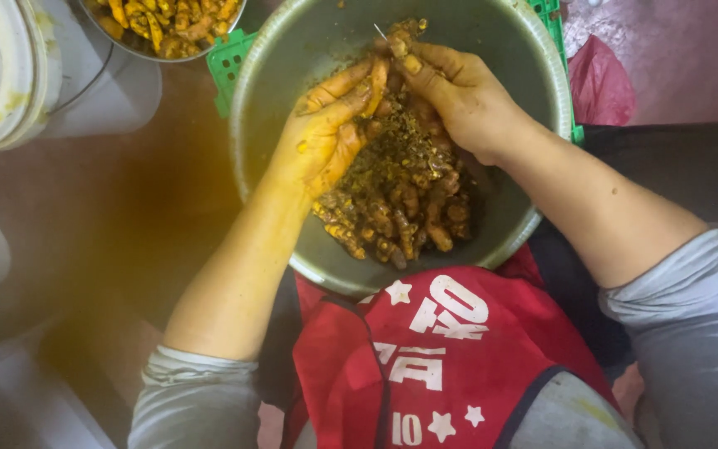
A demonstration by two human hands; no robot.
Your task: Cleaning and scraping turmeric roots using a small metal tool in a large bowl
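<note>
Turmeric root [373,83], held over the far side of the metal basin [534,224]: left hand [326,137] wrapped around it, right hand [450,87] pinching a thin blade [381,32]; best scraped with short strokes, peelings dropping onto the root pile [401,208].

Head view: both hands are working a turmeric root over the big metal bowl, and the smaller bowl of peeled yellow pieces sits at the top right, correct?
Not quite. The head view shows the smaller bowl of peeled pieces at the top left. The rest holds: left hand and right hand work a turmeric root over the big metal bowl.
</note>
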